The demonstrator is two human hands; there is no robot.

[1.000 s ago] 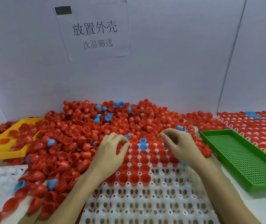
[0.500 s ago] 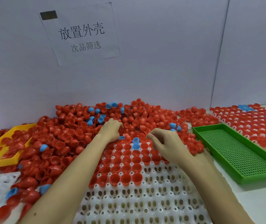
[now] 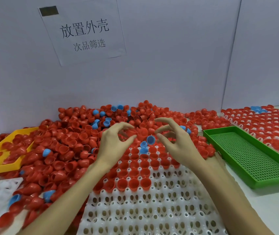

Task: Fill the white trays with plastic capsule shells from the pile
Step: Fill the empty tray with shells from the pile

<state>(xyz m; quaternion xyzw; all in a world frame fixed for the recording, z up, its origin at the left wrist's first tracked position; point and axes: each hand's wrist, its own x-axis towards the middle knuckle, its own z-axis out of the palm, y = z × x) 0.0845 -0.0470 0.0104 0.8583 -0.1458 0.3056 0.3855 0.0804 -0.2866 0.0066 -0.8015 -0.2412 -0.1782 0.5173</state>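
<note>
The filling step is in hand: the left hand (image 3: 113, 141) and right hand (image 3: 174, 141) hover with loosely curled, empty fingers over the pile (image 3: 77, 143), at the far edge of the half-filled white tray (image 3: 152, 209), so next each should pinch 1 shell and seat it.

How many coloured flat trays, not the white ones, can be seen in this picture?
2. The yellow tray lies at the left, partly under red shells. The green tray lies at the right, holding nothing visible. Others may be hidden under the pile.
</note>
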